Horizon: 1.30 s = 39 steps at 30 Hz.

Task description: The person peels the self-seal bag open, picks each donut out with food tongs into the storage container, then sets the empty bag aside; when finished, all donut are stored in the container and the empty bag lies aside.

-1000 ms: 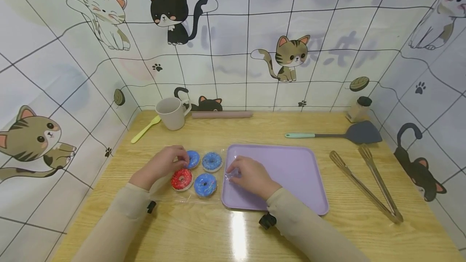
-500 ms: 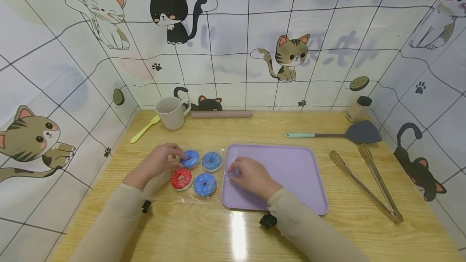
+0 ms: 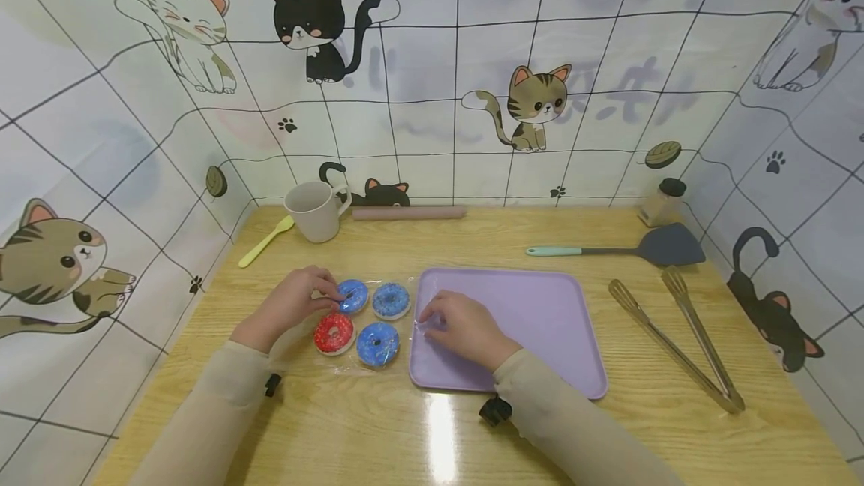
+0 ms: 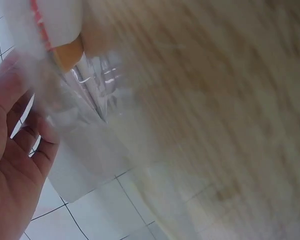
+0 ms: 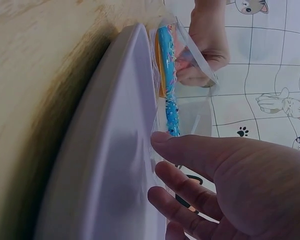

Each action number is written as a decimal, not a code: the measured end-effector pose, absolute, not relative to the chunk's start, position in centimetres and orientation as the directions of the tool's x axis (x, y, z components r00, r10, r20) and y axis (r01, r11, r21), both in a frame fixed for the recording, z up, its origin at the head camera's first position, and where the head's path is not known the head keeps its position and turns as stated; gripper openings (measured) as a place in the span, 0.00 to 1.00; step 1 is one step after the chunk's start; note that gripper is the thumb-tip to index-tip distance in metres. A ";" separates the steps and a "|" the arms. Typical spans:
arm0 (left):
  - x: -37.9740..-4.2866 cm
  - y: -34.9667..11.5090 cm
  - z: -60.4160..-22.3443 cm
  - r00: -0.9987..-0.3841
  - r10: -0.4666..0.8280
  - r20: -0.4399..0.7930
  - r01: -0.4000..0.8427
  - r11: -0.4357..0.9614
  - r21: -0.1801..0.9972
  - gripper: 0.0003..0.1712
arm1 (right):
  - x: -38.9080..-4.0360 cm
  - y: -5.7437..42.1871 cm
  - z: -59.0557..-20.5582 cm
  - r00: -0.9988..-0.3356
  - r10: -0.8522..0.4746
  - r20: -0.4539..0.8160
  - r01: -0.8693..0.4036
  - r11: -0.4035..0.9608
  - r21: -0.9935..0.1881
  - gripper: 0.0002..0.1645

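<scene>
Two bare hands work at a clear plastic bag [image 3: 351,367] holding doughnuts. A red doughnut [image 3: 334,333] with sprinkles lies front left in it. Blue ones sit around it: a back-left doughnut [image 3: 352,296], a back-right doughnut [image 3: 391,300] and a front-right doughnut [image 3: 378,344]. My left hand [image 3: 297,303] has thumb and forefinger on the bag's raised film, fingertips overlapping the back-left blue doughnut. At the lilac tray's [image 3: 526,321] left side, my right hand [image 3: 466,327] pinches the bag's right edge. Its thumb [image 5: 190,150] hides the forefinger in the right wrist view.
On the right lie metal tongs [image 3: 688,351] and a dark turner [image 3: 668,244], with a black-lidded shaker [image 3: 662,202] behind. A grey mug [image 3: 314,212], a yellow spatula [image 3: 266,243] and a rolling pin [image 3: 408,213] line the back left. A cat-print sheet [image 3: 418,133] forms the walls.
My left hand has drawn slightly to the left, so more of the back-left blue doughnut shows. The right hand keeps its place at the tray's left side.
</scene>
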State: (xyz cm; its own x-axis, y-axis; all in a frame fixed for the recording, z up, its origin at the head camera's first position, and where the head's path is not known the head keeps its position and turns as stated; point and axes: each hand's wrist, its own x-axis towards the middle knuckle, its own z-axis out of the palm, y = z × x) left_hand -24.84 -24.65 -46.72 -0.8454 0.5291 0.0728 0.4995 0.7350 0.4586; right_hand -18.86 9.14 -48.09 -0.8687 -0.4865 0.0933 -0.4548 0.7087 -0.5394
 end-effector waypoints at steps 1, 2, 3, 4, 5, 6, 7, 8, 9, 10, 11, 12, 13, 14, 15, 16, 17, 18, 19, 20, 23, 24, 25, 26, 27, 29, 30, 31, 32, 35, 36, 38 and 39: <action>-24.8 -24.6 -46.7 -0.844 0.532 0.077 0.504 0.734 0.456 0.08 | -18.9 9.1 -48.2 -0.868 -0.488 0.091 -0.456 0.710 -0.537 0.12; -24.8 -24.7 -46.7 -0.841 0.534 0.081 0.509 0.732 0.453 0.08 | -18.9 9.1 -48.2 -0.868 -0.489 0.089 -0.456 0.711 -0.535 0.12; -24.7 -24.7 -46.6 -0.841 0.535 0.084 0.511 0.732 0.451 0.08 | -18.9 9.1 -48.3 -0.867 -0.491 0.086 -0.456 0.712 -0.533 0.12; -24.7 -24.6 -46.6 -0.841 0.534 0.087 0.512 0.733 0.448 0.08 | -18.9 9.0 -48.3 -0.867 -0.491 0.084 -0.456 0.715 -0.530 0.12; -24.7 -24.6 -46.6 -0.841 0.534 0.088 0.513 0.734 0.445 0.07 | -18.9 9.0 -48.4 -0.866 -0.493 0.085 -0.460 0.715 -0.527 0.12; -24.7 -24.6 -46.6 -0.840 0.534 0.091 0.515 0.735 0.441 0.07 | -18.9 9.0 -48.4 -0.865 -0.494 0.086 -0.462 0.717 -0.522 0.12; -24.6 -24.5 -46.6 -0.841 0.533 0.090 0.513 0.736 0.442 0.05 | -18.9 9.0 -48.4 -0.864 -0.495 0.088 -0.463 0.715 -0.523 0.12; -24.6 -24.5 -46.7 -0.842 0.532 0.088 0.512 0.736 0.442 0.04 | -18.9 9.0 -48.4 -0.866 -0.493 0.086 -0.461 0.717 -0.523 0.12; -24.6 -24.5 -46.7 -0.843 0.531 0.085 0.510 0.737 0.443 0.03 | -18.9 9.0 -48.3 -0.865 -0.494 0.087 -0.461 0.717 -0.523 0.12; -24.7 -24.5 -46.8 -0.843 0.532 0.082 0.509 0.738 0.443 0.03 | -18.9 9.0 -48.3 -0.864 -0.495 0.089 -0.463 0.715 -0.524 0.12; -24.7 -24.6 -46.9 -0.844 0.531 0.080 0.507 0.740 0.442 0.02 | -18.9 9.0 -48.3 -0.864 -0.495 0.093 -0.465 0.713 -0.525 0.12; -24.7 -24.6 -47.0 -0.847 0.526 0.076 0.501 0.743 0.444 0.02 | -18.9 8.9 -48.3 -0.865 -0.494 0.095 -0.464 0.712 -0.527 0.12; -24.7 -24.7 -47.1 -0.850 0.521 0.073 0.495 0.745 0.447 0.02 | -18.9 8.9 -48.3 -0.864 -0.493 0.097 -0.464 0.709 -0.530 0.12; -24.8 -24.8 -47.2 -0.853 0.517 0.074 0.491 0.746 0.449 0.03 | -18.9 8.9 -48.4 -0.864 -0.493 0.099 -0.465 0.708 -0.531 0.12; -24.8 -24.8 -47.3 -0.855 0.513 0.077 0.488 0.745 0.455 0.03 | -18.8 8.9 -48.4 -0.863 -0.495 0.102 -0.468 0.704 -0.534 0.11; -24.8 -24.9 -47.4 -0.857 0.508 0.082 0.484 0.743 0.462 0.03 | -18.8 8.9 -48.4 -0.862 -0.496 0.104 -0.468 0.703 -0.536 0.11; -24.8 -25.0 -47.4 -0.858 0.506 0.091 0.484 0.736 0.473 0.03 | -18.8 8.9 -48.4 -0.861 -0.497 0.106 -0.470 0.701 -0.536 0.11; -24.7 -25.1 -47.4 -0.858 0.503 0.100 0.484 0.730 0.483 0.04 | -18.8 8.9 -48.4 -0.860 -0.498 0.108 -0.472 0.698 -0.539 0.11; -24.7 -25.2 -47.3 -0.860 0.499 0.109 0.482 0.722 0.496 0.04 | -18.8 8.9 -48.5 -0.859 -0.500 0.108 -0.473 0.696 -0.541 0.11; -24.7 -25.2 -47.2 -0.860 0.498 0.117 0.482 0.715 0.507 0.04 | -18.8 8.9 -48.4 -0.858 -0.501 0.109 -0.474 0.693 -0.543 0.11; -24.5 -25.3 -46.9 -0.861 0.490 0.136 0.480 0.696 0.534 0.04 | -18.7 8.9 -48.4 -0.857 -0.505 0.107 -0.476 0.692 -0.543 0.12; -24.5 -25.4 -46.8 -0.863 0.486 0.139 0.477 0.692 0.542 0.03 | -18.7 8.9 -48.3 -0.856 -0.506 0.107 -0.478 0.693 -0.539 0.13; -24.5 -25.4 -46.7 -0.863 0.484 0.146 0.478 0.686 0.549 0.03 | -18.7 8.9 -48.3 -0.854 -0.508 0.107 -0.481 0.697 -0.533 0.13; -24.5 -25.5 -46.6 -0.862 0.484 0.151 0.479 0.681 0.554 0.03 | -18.7 8.9 -48.3 -0.853 -0.511 0.108 -0.486 0.700 -0.524 0.13; -24.4 -25.5 -46.5 -0.862 0.482 0.156 0.479 0.675 0.562 0.02 | -18.7 8.8 -48.4 -0.851 -0.513 0.107 -0.490 0.705 -0.513 0.13; -24.4 -25.6 -46.4 -0.862 0.478 0.167 0.480 0.667 0.570 0.02 | -18.8 8.8 -48.5 -0.848 -0.518 0.108 -0.498 0.713 -0.493 0.13; -24.4 -25.6 -46.4 -0.863 0.477 0.168 0.479 0.664 0.575 0.02 | -18.8 8.7 -48.6 -0.848 -0.519 0.106 -0.500 0.717 -0.485 0.13; -24.5 -25.7 -46.3 -0.862 0.477 0.170 0.480 0.660 0.578 0.02 | -18.8 8.7 -48.7 -0.848 -0.520 0.104 -0.501 0.720 -0.480 0.13; -24.5 -25.7 -46.3 -0.864 0.475 0.166 0.475 0.660 0.583 0.02 | -18.8 8.7 -48.7 -0.848 -0.520 0.103 -0.501 0.722 -0.477 0.13; -24.5 -25.8 -46.1 -0.867 0.472 0.158 0.466 0.658 0.592 0.02 | -18.7 8.6 -48.7 -0.848 -0.521 0.102 -0.502 0.725 -0.472 0.13; -24.5 -25.8 -46.0 -0.869 0.472 0.152 0.462 0.658 0.594 0.02 | -18.7 8.6 -48.7 -0.848 -0.520 0.101 -0.501 0.725 -0.472 0.13; -24.4 -25.8 -45.8 -0.873 0.467 0.141 0.449 0.658 0.604 0.02 | -18.7 8.5 -48.7 -0.847 -0.521 0.105 -0.504 0.725 -0.469 0.13; -24.3 -25.7 -45.7 -0.874 0.466 0.136 0.444 0.656 0.611 0.02 | -18.7 8.5 -48.7 -0.847 -0.521 0.107 -0.505 0.726 -0.466 0.13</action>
State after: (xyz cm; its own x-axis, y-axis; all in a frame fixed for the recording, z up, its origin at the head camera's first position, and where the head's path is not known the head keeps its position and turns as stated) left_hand -24.34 -25.73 -45.71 -0.8742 0.4661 0.1358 0.4444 0.6556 0.6105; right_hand -18.70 8.52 -48.69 -0.8469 -0.5208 0.1068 -0.5054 0.7261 -0.4662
